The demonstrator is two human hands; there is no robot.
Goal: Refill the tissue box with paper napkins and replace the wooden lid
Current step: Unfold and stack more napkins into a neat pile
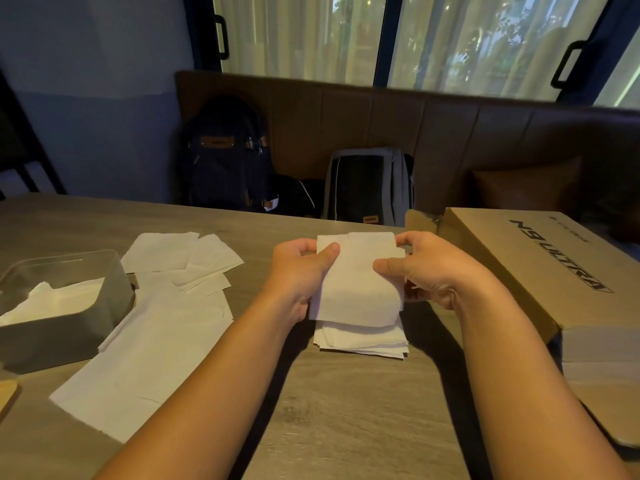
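A white paper napkin (356, 282) is held up above the table's middle. My left hand (298, 271) pinches its left edge and my right hand (422, 268) pinches its right edge. Right under it lies a small stack of napkins (360, 339). The grey tissue box (65, 327) stands open at the left with some white napkins (55, 299) inside. A corner of the wooden lid (7, 393) shows at the left edge, in front of the box. Several loose napkins (156, 327) are spread on the table beside the box.
A long brown cardboard box (540, 268) lies at the right on the wooden table (346, 410). Behind the table, two backpacks (228, 157) (367, 185) rest on a brown bench under the windows.
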